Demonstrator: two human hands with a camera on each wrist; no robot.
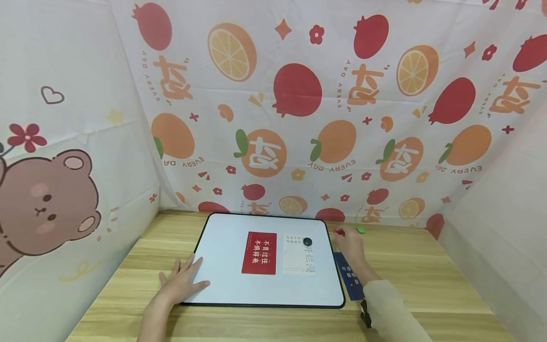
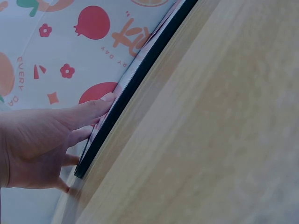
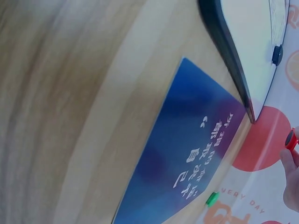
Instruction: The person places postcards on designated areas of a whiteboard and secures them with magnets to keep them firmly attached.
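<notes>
A black-rimmed whiteboard lies flat on the wooden table. On it are a red card with white lettering and a white card, which has a round black magnet on its upper part. My left hand rests on the board's left edge, fingers spread; in the left wrist view the thumb lies over the rim. Beyond the board's right edge, my right hand pinches a red magnet with a dark underside. Beneath that forearm, a blue card with white lettering lies beside the board, partly hidden.
A green magnet lies at the back of the table, right of my right hand. Behind the table hangs a fruit-print cloth. A bear-print cloth covers the left side, and a pale wall stands at the right.
</notes>
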